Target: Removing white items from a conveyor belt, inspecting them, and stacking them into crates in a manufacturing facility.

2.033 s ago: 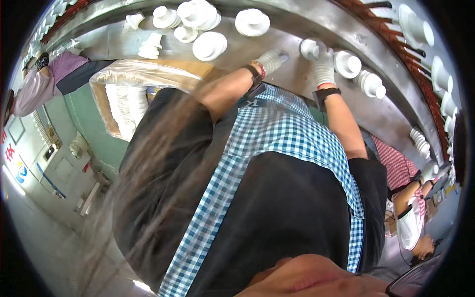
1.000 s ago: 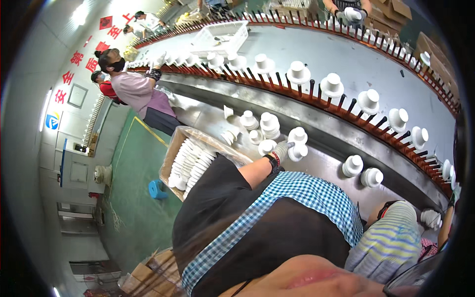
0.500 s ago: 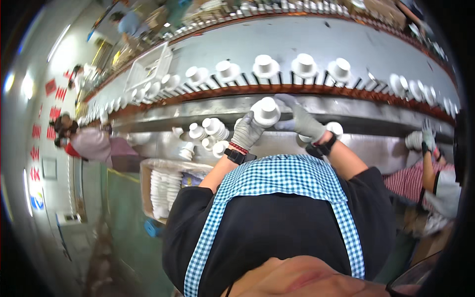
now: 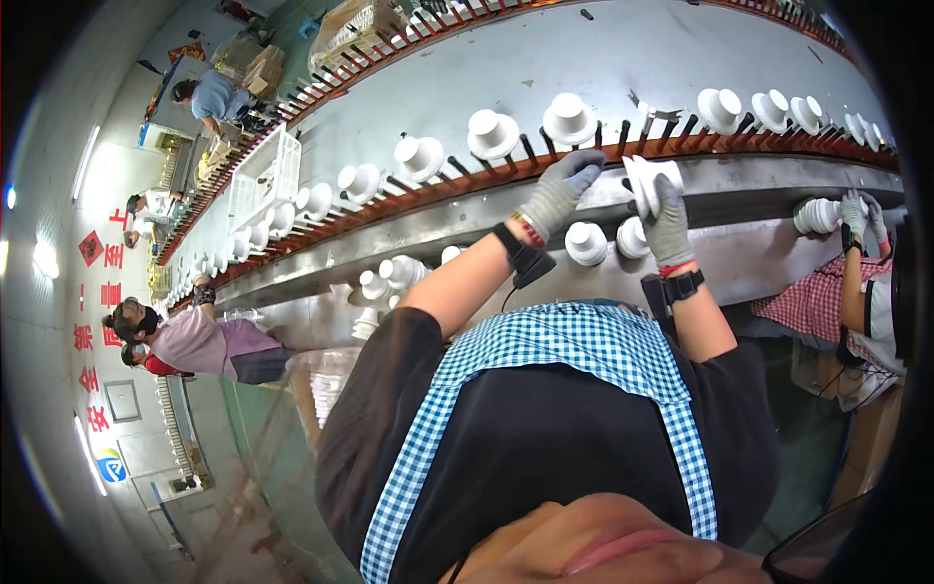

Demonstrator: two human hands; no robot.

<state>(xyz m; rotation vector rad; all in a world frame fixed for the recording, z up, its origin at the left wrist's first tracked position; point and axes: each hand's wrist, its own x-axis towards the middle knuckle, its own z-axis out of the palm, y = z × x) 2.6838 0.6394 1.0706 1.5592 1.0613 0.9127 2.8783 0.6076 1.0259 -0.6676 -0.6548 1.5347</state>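
My right hand (image 4: 667,222), in a grey glove, grips a white flanged cup-shaped piece (image 4: 650,185) tipped on its side; it may be more than one piece nested. Just left of it, my gloved left hand (image 4: 564,195) reaches over the metal edge toward the brown rail (image 4: 467,177), its fingers loosely bent and no piece visible in them. Black pins stand along the rail. Similar white flanged pieces (image 4: 570,119) sit by the pins in a row. Below my hands, two more white pieces (image 4: 586,243) rest on the metal ledge.
Left on the ledge are several white pieces (image 4: 401,273), partly stacked. A carton (image 4: 304,389) with white pieces stands beside my left arm. A white crate (image 4: 268,180) lies on the grey surface beyond the rail. At right, a co-worker's gloved hands (image 4: 854,212) hold a white stack.
Both hands were around one upright white piece. Now they are apart and farther right, the right one holding a sideways piece. The view has turned, and the row of pieces appears shifted.
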